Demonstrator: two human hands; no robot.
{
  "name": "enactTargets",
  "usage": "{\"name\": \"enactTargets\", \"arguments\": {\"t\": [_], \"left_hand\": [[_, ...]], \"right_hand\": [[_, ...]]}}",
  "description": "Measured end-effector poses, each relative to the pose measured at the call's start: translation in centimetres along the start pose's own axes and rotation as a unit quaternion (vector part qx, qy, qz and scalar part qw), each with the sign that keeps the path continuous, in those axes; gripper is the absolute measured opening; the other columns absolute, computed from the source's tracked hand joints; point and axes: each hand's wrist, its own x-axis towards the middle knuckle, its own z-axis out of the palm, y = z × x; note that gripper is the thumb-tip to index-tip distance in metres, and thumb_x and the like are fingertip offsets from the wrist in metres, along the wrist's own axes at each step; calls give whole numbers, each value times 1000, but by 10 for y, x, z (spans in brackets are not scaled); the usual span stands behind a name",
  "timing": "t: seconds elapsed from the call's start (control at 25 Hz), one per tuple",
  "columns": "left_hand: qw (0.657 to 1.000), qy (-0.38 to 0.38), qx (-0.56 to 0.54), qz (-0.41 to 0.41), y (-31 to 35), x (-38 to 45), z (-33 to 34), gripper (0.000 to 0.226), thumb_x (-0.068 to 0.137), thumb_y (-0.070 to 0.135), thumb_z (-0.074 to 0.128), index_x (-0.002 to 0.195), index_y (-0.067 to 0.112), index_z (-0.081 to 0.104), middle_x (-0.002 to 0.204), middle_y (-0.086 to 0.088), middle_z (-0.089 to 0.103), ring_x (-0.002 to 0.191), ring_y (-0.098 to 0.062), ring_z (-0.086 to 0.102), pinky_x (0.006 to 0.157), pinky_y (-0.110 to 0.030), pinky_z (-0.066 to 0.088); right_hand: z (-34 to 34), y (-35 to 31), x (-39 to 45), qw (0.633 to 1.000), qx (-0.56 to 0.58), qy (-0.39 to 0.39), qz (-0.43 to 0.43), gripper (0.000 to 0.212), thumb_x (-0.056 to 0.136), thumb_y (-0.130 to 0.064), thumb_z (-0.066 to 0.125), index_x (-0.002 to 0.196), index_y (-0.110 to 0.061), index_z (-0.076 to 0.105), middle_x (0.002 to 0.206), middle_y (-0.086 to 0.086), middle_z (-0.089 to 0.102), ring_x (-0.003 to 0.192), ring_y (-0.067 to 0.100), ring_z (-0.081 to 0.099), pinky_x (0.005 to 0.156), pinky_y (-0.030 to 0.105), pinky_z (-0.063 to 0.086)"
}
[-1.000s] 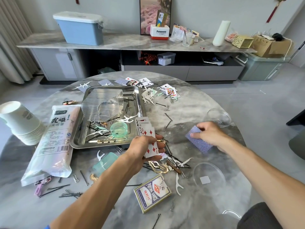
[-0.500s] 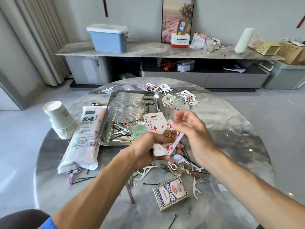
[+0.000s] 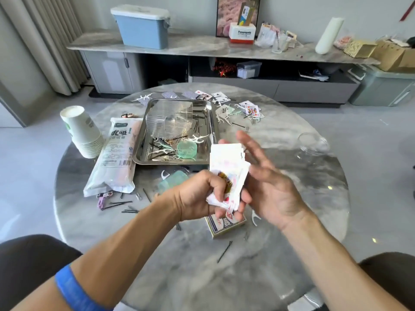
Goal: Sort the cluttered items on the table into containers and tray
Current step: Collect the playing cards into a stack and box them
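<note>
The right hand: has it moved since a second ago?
Yes. The right hand left its spot near the clear bowl and moved left, beside the cards.

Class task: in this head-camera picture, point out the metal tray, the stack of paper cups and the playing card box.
metal tray (image 3: 212,131): head view, on its right rim.
stack of paper cups (image 3: 80,129): head view, on the top cup's side wall.
playing card box (image 3: 221,225): head view, on its printed top face.

Pale grey tiled floor (image 3: 33,153) all round, beige pleated curtain (image 3: 47,41) at left, and a long low marble-topped grey sideboard (image 3: 202,47) against the plain light wall (image 3: 67,10), daylight glinting.
</note>
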Motion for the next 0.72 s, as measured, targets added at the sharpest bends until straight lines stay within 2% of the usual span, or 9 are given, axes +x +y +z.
{"name": "enactTargets", "arguments": {"t": [0.08, 0.16, 0.28, 0.36, 0.44, 0.52, 0.64, 0.68, 0.72], "left_hand": [[999, -35, -19, -7, -11, -4, 3, 49, 51, 9, 50, 93, -11, 66, 71, -18, 70, 62, -28, 71, 41, -17, 46], [999, -43, -28, -11, -24, -4, 8, 55, 55, 5, 43, 105, -13, 56, 81, -21, 72, 64, -29, 73, 43, -17, 45], [996, 5, -82, 44, -39, 5, 18, 46, 59, 1, 36, 88, 3, 72, 83, -18, 72, 69, -30, 72, 43, -17, 47], [994, 6, -98, 47, -40, 7, 23, 35, 54, 5, 40, 71, 5, 70, 69, -17, 69, 55, -28, 68, 41, -18, 42], [995, -36, -87, 15, -35, 3, 25, 24, 52, 10, 47, 65, 6, 67, 64, -15, 68, 48, -26, 66, 41, -20, 32], [997, -49, -66, -9, -31, 1, 24, 23, 53, 8, 54, 72, 5, 68, 72, -20, 70, 54, -29, 69, 41, -23, 39], [991, 126, -24, -20, -26, 5, 12, 32, 74, 3, 51, 99, 7, 71, 91, -22, 70, 67, -29, 71, 46, -20, 50], [970, 233, 63, 9, -28, 5, 5, 23, 82, 5, 54, 98, 7, 71, 92, -18, 70, 68, -26, 70, 49, -23, 50], [916, 340, 210, 42, -30, 2, -2, 14, 86, 11, 59, 93, 11, 71, 91, -12, 70, 70, -24, 68, 54, -27, 51]], "right_hand": [[-2, 12, -16, 999, -23, -9, 29, 70, 76, -22, 81, 139, -28, 50, 80, 3, 66, 52, 20, 53, 47, 30, 53], [-5, 16, -25, 996, -76, 31, 32, 56, 73, -24, 85, 123, -28, 60, 83, 1, 63, 52, 16, 51, 45, 25, 47], [-5, 11, -30, 990, -123, 72, 15, 41, 78, -21, 81, 114, -26, 64, 90, 3, 63, 42, 9, 48, 36, 22, 44], [-4, 10, -30, 992, -119, 48, 11, 44, 76, -27, 84, 115, -24, 63, 101, 2, 66, 59, 16, 64, 45, 28, 54], [-3, 11, -31, 992, -119, 12, 33, 52, 75, -29, 84, 121, -24, 60, 125, 7, 64, 99, 27, 67, 70, 33, 59], [-2, 10, -32, 989, -147, 1, 34, 56, 79, -30, 81, 129, -23, 58, 129, 13, 62, 93, 27, 69, 63, 31, 57], [-10, 6, -37, 979, -150, 133, -38, 51, 69, -35, 88, 114, -25, 67, 108, 10, 67, 79, 28, 70, 58, 33, 53], [-17, 5, -43, 964, -152, 211, -61, 48, 64, -38, 90, 105, -25, 68, 103, 10, 66, 88, 31, 70, 63, 36, 56], [-26, 4, -52, 937, -185, 286, -79, 45, 63, -39, 90, 98, -25, 67, 99, 8, 64, 94, 30, 69, 69, 34, 58]]}}
